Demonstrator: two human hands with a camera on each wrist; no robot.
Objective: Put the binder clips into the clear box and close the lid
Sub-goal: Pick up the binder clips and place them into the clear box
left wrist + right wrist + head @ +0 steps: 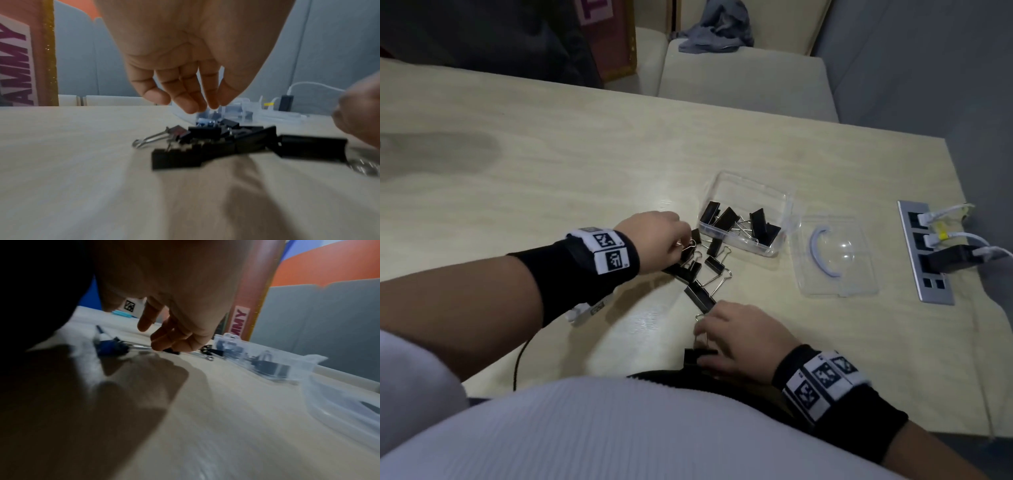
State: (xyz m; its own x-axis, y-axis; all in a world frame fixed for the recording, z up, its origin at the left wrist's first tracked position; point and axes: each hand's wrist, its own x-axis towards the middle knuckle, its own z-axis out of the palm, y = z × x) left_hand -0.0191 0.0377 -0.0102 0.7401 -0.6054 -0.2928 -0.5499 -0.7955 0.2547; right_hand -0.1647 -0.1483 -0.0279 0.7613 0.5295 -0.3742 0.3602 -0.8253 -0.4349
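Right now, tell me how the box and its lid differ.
The box is deep and holds several black clips; the lid is shallow, lies flat and holds none. The lid shows a pale curved mark; the box walls look plain. The box sits nearer the loose clips, the lid nearer the outlet strip. Both are clear plastic.

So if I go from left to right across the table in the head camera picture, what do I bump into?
Left hand → loose pile of binder clips → clear box with clips in it → lid lying flat beside it → socket strip with plugs in it.
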